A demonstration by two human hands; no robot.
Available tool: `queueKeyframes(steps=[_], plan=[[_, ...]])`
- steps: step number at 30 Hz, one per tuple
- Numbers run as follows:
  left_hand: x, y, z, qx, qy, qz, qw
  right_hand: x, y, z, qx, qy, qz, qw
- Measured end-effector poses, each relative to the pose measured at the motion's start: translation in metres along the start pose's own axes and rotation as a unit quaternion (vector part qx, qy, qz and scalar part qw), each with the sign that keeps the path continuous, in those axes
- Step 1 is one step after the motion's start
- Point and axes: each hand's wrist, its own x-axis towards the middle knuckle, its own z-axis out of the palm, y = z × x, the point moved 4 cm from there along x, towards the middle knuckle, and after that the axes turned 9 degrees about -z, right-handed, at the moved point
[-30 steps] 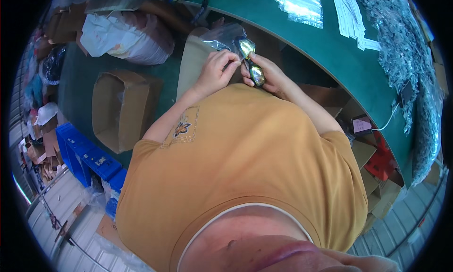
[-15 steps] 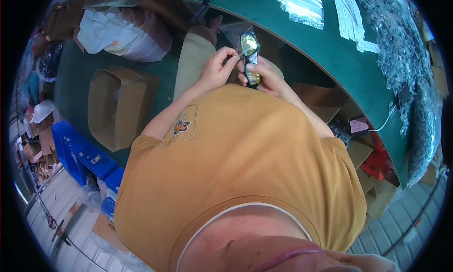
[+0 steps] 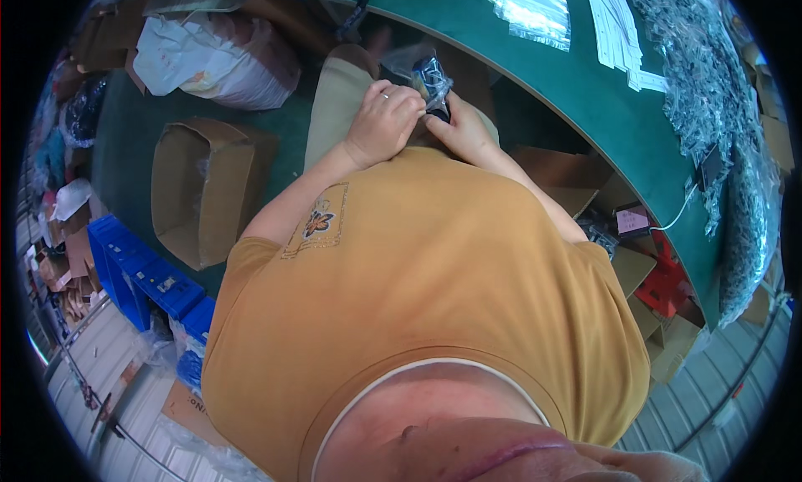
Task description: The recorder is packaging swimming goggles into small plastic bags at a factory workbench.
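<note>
We locate the dark glossy item between the two hands, in front of the torso and above the lap, short of the near edge of the green tabletop. A clear bag lies against the item and extends beyond it, toward the upper left. We cannot tell how much of the item is inside the film.

Right hand: partly closed about the near end of the item, thumb toward us, with most of the fingers hidden. We judge that it carries the item. Left hand: fingers curled inward beside the item, at the film. We cannot tell whether the fingertips pinch the bag or only touch it.

Caution: we see no surface directly supporting the item. If the right hand loosens on the slick outer face, the item could slide out and drop onto the trouser leg or past it. If the left hand pulls the thin film sideways, the bag could crease, snag on a corner or tear. Curled fingers also screen the contact area, so a poor grip could go unnoticed. Glare adds to the difficulty of checking alignment.
</note>
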Motion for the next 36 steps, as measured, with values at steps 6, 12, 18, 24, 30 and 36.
queueKeyframes(steps=[6, 12, 18, 24, 30, 36], plan=[[-0.004, 0.001, 0.007, 0.02, -0.099, 0.056, 0.993, -0.01, 0.035, 0.016, 0.394, -0.005, 0.138, 0.909], [-0.006, -0.017, 0.035, -0.645, -0.16, -0.359, 0.656, -0.013, 0.031, 0.022, 0.458, -0.148, 0.165, 0.861], [-0.012, -0.048, 0.054, -0.608, -0.121, -0.473, 0.626, -0.013, 0.018, 0.013, 0.459, -0.116, 0.232, 0.85], [-0.018, -0.061, 0.075, -0.704, -0.15, -0.492, 0.489, -0.025, 0.037, 0.01, 0.304, -0.068, 0.198, 0.93], [-0.022, -0.048, 0.056, -0.492, -0.015, -0.49, 0.72, -0.011, 0.047, -0.003, 0.044, 0.057, 0.027, 0.997], [-0.027, -0.061, 0.062, -0.492, -0.048, -0.442, 0.749, -0.002, 0.028, 0.008, 0.208, -0.021, 0.031, 0.977]])
